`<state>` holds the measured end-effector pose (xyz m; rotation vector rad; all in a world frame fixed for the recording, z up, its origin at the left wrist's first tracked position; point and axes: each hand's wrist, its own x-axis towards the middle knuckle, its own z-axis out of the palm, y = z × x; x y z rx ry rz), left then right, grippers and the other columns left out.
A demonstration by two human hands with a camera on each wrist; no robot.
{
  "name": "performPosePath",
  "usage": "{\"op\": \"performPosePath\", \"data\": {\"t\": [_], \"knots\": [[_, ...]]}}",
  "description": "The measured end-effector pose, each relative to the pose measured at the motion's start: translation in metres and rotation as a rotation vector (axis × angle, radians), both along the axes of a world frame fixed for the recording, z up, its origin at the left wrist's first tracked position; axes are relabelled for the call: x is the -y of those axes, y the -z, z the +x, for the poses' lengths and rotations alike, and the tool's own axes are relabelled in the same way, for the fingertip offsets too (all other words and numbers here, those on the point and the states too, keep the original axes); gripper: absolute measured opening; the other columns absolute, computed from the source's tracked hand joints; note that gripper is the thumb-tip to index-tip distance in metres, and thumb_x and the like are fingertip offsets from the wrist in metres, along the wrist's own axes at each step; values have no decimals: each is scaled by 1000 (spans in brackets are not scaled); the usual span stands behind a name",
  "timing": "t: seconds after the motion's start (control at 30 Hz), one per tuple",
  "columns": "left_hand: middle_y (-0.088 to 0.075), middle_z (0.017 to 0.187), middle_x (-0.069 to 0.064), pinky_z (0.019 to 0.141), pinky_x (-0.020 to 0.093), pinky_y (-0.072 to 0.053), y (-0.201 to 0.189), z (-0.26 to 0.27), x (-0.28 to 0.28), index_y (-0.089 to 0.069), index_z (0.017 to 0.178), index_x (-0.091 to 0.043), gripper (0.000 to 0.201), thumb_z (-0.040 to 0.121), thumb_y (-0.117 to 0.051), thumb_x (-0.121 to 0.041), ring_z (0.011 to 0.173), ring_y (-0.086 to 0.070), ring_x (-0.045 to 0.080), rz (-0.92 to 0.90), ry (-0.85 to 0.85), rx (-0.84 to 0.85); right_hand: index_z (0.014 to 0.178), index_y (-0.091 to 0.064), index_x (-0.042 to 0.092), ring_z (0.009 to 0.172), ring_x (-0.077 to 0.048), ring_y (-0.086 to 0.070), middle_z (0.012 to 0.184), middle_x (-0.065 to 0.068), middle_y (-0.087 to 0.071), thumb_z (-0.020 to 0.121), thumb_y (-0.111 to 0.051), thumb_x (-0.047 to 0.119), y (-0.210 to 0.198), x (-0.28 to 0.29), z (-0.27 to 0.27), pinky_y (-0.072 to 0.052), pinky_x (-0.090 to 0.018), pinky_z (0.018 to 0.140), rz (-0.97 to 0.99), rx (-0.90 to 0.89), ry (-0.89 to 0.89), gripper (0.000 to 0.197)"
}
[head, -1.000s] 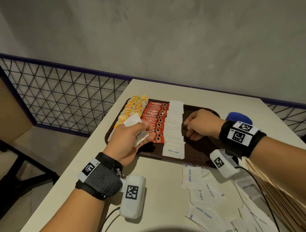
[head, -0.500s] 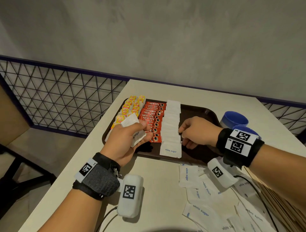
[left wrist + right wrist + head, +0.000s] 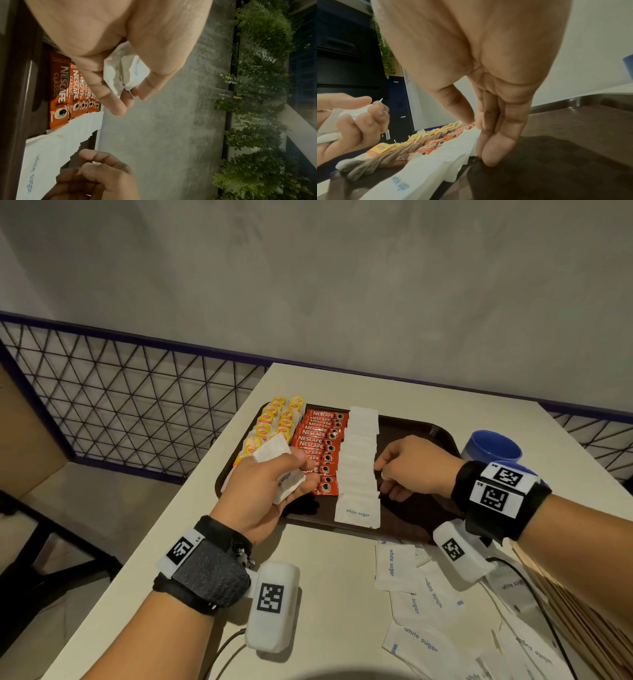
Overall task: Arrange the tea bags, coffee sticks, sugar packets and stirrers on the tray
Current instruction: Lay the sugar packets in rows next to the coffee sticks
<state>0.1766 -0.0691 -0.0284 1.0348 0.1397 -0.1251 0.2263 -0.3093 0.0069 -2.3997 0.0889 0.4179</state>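
Note:
A dark brown tray (image 3: 416,428) holds yellow-tagged tea bags (image 3: 274,419), red coffee sticks (image 3: 322,440) and a row of white sugar packets (image 3: 359,463) side by side. My left hand (image 3: 301,477) hovers over the tray's near left part and grips a bunch of sugar packets (image 3: 126,70). My right hand (image 3: 385,477) is on the tray with its fingertips (image 3: 489,158) down on the tray floor, against the right edge of the sugar row (image 3: 453,155). Loose sugar packets (image 3: 421,594) lie on the table in front of the tray. Wooden stirrers (image 3: 589,621) lie at the right edge.
Two blue cups (image 3: 493,446) stand right of the tray. The white table (image 3: 342,594) ends close on the left, beside a wire mesh fence (image 3: 137,405). A grey wall runs behind. The tray's right half (image 3: 573,135) is bare.
My right hand has shifted slightly toward me along the right edge of the sugar row. My left hand keeps holding its packets in about the same place.

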Motion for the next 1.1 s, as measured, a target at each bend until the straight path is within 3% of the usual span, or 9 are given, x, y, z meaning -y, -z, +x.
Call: {"op": "performPosePath", "data": {"t": [0.13, 0.23, 0.37, 0.6, 0.73, 0.8, 0.87, 1.03, 1.1], "knots": [[-72, 90, 14, 81, 38, -63, -1, -1, 0, -68, 106, -3, 12, 94, -67, -3, 81, -73, 24, -2, -2, 0, 111, -69, 8, 85, -23, -75, 96, -7, -75, 102, -55, 7, -2, 8, 20, -63, -29, 73, -28, 55, 36, 17], [-72, 89, 13, 80, 38, -64, 0, -1, 0, -67, 107, -3, 13, 94, -67, -3, 80, -74, 23, -7, 0, 0, 117, -69, -2, 90, -31, -71, 103, -15, -73, 98, -57, 4, -4, 11, 52, -61, -45, 89, -96, 109, 70, 24], [-71, 91, 15, 80, 38, -64, 0, 0, -2, -67, 105, -2, 11, 95, -67, -3, 82, -73, 25, -13, 2, -5, 127, -65, -3, 117, -39, -65, 127, -23, -67, 99, -57, 5, 5, 14, 99, -54, -45, 100, -143, 161, 159, 31], [-71, 87, 14, 73, 34, -63, 0, 1, -2, -68, 100, -2, 5, 94, -67, -3, 79, -72, 24, -18, 2, -10, 123, -69, 5, 106, -31, -68, 114, -13, -72, 96, -66, 14, 28, 8, 143, -51, -33, 84, -502, 217, 83, 28], [-71, 86, 13, 71, 33, -63, 0, 2, -2, -68, 100, -3, 6, 94, -67, -3, 79, -72, 25, -13, -1, -16, 115, -69, -2, 102, -32, -69, 112, -14, -72, 100, -60, 9, 16, 2, 125, -45, -30, 72, -219, 207, 137, 20], [-71, 87, 14, 73, 34, -63, 1, 2, -2, -67, 100, -2, 5, 95, -66, -2, 78, -72, 26, -9, 1, -13, 113, -68, -3, 89, -30, -66, 108, -15, -70, 97, -59, 6, 10, 3, 113, -50, -33, 66, 13, 160, 228, 20], [-70, 86, 14, 76, 35, -64, 1, 2, -2, -68, 98, -2, 4, 95, -65, -2, 78, -72, 25, -8, 1, -10, 108, -69, -4, 72, -25, -63, 100, -17, -69, 95, -57, 3, 8, 5, 108, -53, -32, 63, -11, 175, 247, 19], [-70, 87, 14, 75, 35, -64, 1, 2, -1, -66, 101, -1, 6, 95, -65, -1, 77, -73, 24, -2, 1, -8, 93, -71, -11, 93, -31, -74, 95, -11, -80, 97, -48, 4, 4, 8, 93, -62, -45, 90, -54, 67, 179, 27], [-70, 87, 14, 76, 35, -64, 1, 1, -1, -66, 102, -1, 7, 95, -66, -1, 78, -73, 24, -6, 0, -6, 90, -71, -10, 94, -32, -75, 88, -9, -81, 95, -46, 5, 2, 6, 87, -62, -45, 90, -45, 53, 179, 30]]}}
